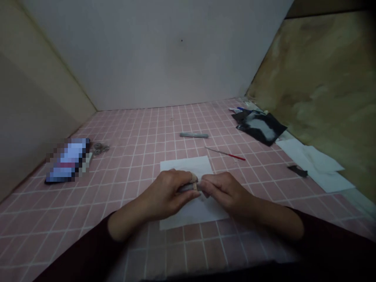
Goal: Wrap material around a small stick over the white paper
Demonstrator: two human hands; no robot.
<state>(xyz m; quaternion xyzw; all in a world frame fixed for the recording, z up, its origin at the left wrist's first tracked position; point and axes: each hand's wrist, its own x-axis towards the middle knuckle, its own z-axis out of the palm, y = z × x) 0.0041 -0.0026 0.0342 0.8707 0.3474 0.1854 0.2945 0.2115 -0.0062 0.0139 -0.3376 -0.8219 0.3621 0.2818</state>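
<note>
My left hand (166, 194) and my right hand (225, 192) meet at the middle of the view, with their fingertips pinching a short grey stick (186, 188) between them. Most of the stick is hidden by my fingers, so its material is hard to tell. A tan bandage or tape (194, 178) seems to wrap a fingertip of my left hand. Both hands hover just over a white paper sheet (188, 209) lying on the pink tiled surface (188, 246). A longer grey rod (194, 135) lies beyond the sheet, and a thin red-tipped needle tool (225, 154) lies to its right.
A blurred, pixelated flat object (69, 160) and small metal rings (100, 148) lie at the left. A black bag with white contents (260, 126), white paper sheets (315, 164) and a small dark piece (297, 170) lie at the right. Walls bound three sides.
</note>
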